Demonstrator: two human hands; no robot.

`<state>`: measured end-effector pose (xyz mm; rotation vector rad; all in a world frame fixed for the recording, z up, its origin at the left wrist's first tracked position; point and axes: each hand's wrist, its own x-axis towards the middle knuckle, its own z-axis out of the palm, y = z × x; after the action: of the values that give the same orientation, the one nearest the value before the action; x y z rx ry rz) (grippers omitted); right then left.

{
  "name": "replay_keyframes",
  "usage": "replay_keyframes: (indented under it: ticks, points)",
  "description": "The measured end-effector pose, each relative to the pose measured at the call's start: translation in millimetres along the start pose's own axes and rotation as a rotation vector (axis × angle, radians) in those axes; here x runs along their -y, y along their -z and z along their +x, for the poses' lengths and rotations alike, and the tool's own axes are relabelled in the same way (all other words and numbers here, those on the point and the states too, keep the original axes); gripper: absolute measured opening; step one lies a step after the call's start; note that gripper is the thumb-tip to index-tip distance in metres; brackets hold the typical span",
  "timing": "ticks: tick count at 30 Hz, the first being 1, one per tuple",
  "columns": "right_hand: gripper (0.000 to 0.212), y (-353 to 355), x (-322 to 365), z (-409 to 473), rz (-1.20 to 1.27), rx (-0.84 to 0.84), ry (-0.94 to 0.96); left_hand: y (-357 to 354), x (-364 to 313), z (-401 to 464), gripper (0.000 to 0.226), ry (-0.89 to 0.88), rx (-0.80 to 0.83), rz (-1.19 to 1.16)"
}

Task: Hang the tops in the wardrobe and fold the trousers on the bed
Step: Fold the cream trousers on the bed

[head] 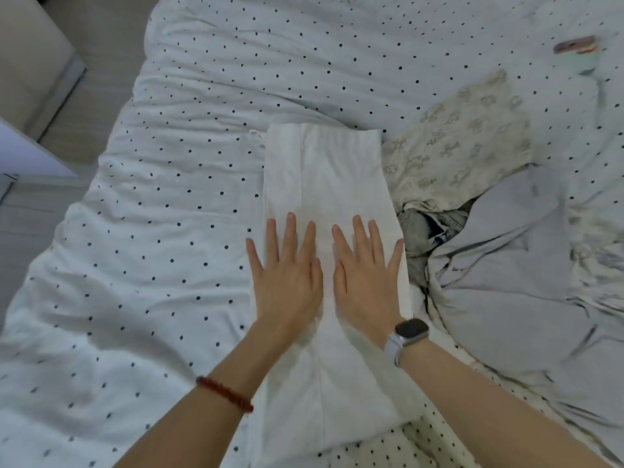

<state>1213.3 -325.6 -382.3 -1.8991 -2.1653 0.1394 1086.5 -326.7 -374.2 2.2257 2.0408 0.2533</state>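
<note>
Duvet (189, 204), white with dark dots, over most of the frame, rumpled. Grey bedding (513, 271) bunched at right of frame, down to the lower right corner. Beige printed garment (462, 146) crumpled at upper right of centre, just beside the trousers' right edge; scrap of denim (422, 231) wedged below it, against the grey bedding. White trousers (324, 177) laid on the duvet in a long folded strip, from centre of frame down to the bottom edge, far end squared off. Left hand (287, 278) pressed flat on the strip's left side, fingers straight and spread, nothing grasped; little finger out past the edge onto the duvet. Right hand (366, 275) flat beside it on the strip's right side, fingers likewise straight, thumbs nearly touching. Watch (407, 336) on right wrist, red bead bracelet (224, 393) on left. Small pink-and-green object (577, 52) at upper right, blurred. Floor (77, 106) at upper left.
</note>
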Motion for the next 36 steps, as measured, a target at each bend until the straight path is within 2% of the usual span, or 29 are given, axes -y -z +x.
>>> replay_keyframes:
  ticks: [2, 7, 13, 17, 21, 23, 27, 31, 36]
  points:
    - [0.052, -10, -1, -26, -0.023, 0.034, 0.014, -13, 4, -32, 0.053, -0.043, -0.008, 0.055]
    - [0.051, -48, -10, -26, -0.057, 0.085, 0.015, -49, 27, -38, 0.052, -0.057, -0.01, 0.073]
    - [0.052, -80, -16, -22, -0.104, 0.035, 0.021, -79, 36, -32, 0.056, -0.063, -0.035, 0.119]
    - [0.052, -85, -16, -18, -0.104, 0.118, -0.011, -83, 36, -29, 0.056, -0.029, 0.028, 0.155]
    - [0.054, -52, -12, -21, -0.079, 0.273, -0.018, -56, 25, -34, 0.057, 0.008, 0.115, 0.19]
    - [0.054, -29, -9, -35, -0.022, 0.223, -0.035, -34, 19, -47, 0.057, 0.001, 0.068, 0.12]
    - [0.053, -1, -6, -104, 0.05, 0.012, -0.015, -10, 3, -115, 0.054, -0.048, -0.035, 0.064]
    - [0.052, -20, -6, -151, 0.039, 0.133, 0.031, -33, 5, -156, 0.052, -0.071, 0.042, 0.093]
    - [0.052, -60, -17, -157, -0.046, 0.282, 0.016, -66, 28, -157, 0.053, -0.111, 0.041, 0.148]
